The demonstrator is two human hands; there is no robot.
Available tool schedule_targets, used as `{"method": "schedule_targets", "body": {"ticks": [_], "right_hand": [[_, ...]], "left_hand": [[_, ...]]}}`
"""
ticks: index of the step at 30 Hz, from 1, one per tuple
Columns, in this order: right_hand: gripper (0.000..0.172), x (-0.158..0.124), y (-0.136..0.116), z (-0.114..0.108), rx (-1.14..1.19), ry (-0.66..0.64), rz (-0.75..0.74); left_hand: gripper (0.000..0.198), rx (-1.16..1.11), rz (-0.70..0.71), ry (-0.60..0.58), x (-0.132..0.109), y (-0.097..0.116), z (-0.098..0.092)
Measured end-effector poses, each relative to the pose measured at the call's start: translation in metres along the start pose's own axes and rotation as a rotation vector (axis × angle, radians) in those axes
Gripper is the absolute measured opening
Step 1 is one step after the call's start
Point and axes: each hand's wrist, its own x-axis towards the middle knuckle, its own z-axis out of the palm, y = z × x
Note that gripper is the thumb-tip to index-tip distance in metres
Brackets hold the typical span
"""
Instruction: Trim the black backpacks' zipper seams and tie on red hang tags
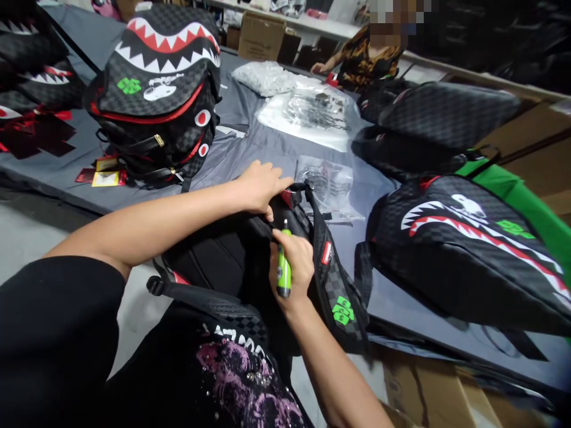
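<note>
A black checkered backpack [232, 252] lies tilted against the table edge and my body, its straps hanging on both sides. My left hand [261, 187] grips the bag's upper edge, fingers over it and thumb below, beside some red lining. Just below, my right hand [297, 261] holds a bright green pen-shaped tool [284, 261] with a dark end and a pale, narrow tip pointing up. That hand's index finger and thumb are close to the bag's black fabric; the exact contact is hidden. A checkered strap with a green print [342, 310] hangs to the right.
Stacked shark-mouth backpacks [160, 89] stand at the left, with tags [107, 177] hanging down. Another backpack [464, 255] lies at the right over green cloth. Clear plastic bags of small parts [312, 113] lie mid-table. A co-worker [370, 59] is across the table; cardboard boxes [428, 386] sit below.
</note>
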Motion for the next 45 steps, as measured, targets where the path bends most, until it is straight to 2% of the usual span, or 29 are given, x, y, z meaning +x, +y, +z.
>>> {"method": "schedule_targets", "body": {"ticks": [3, 7, 10, 12, 15, 17, 21, 27, 32, 35, 38, 45], "right_hand": [[0.036, -0.012, 0.003, -0.002, 0.051, 0.003, -0.011], [0.041, -0.013, 0.015, -0.004, 0.048, -0.024, -0.034], [0.047, -0.013, 0.023, -0.005, 0.131, -0.038, 0.017], [0.045, -0.014, 0.025, -0.006, 0.185, -0.031, 0.105], [0.036, -0.015, 0.027, -0.008, 0.272, -0.015, 0.284], [0.031, -0.013, 0.028, -0.010, 0.311, -0.030, 0.349], [0.026, -0.001, 0.036, -0.021, 0.162, -0.103, 0.304], [0.015, 0.020, 0.049, -0.038, 0.055, -0.206, 0.206], [0.019, 0.035, 0.050, -0.032, 0.144, -0.250, 0.361], [0.014, 0.046, 0.056, -0.027, 0.169, -0.413, 0.270], [0.012, 0.056, 0.064, -0.033, 0.167, -0.599, 0.167], [0.016, 0.067, 0.061, -0.055, 0.073, -0.718, 0.025]], "left_hand": [[0.090, -0.020, 0.037, 0.053, 0.005, -0.002, 0.012], [0.110, -0.011, 0.166, 0.154, -0.003, 0.003, 0.021], [0.117, 0.067, 0.210, 0.156, -0.008, 0.010, 0.024], [0.120, 0.114, 0.197, 0.131, -0.006, 0.015, 0.028], [0.119, 0.135, 0.150, 0.115, 0.000, 0.019, 0.033], [0.112, 0.124, 0.143, 0.129, 0.002, 0.019, 0.034], [0.101, 0.108, 0.155, 0.160, 0.000, 0.019, 0.032], [0.106, 0.071, 0.115, 0.153, 0.005, 0.018, 0.034], [0.106, 0.063, 0.081, 0.152, 0.009, 0.018, 0.039], [0.103, 0.052, 0.039, 0.153, 0.010, 0.018, 0.040], [0.099, 0.042, 0.008, 0.136, 0.010, 0.020, 0.038], [0.094, 0.043, -0.012, 0.104, 0.011, 0.023, 0.034]]}}
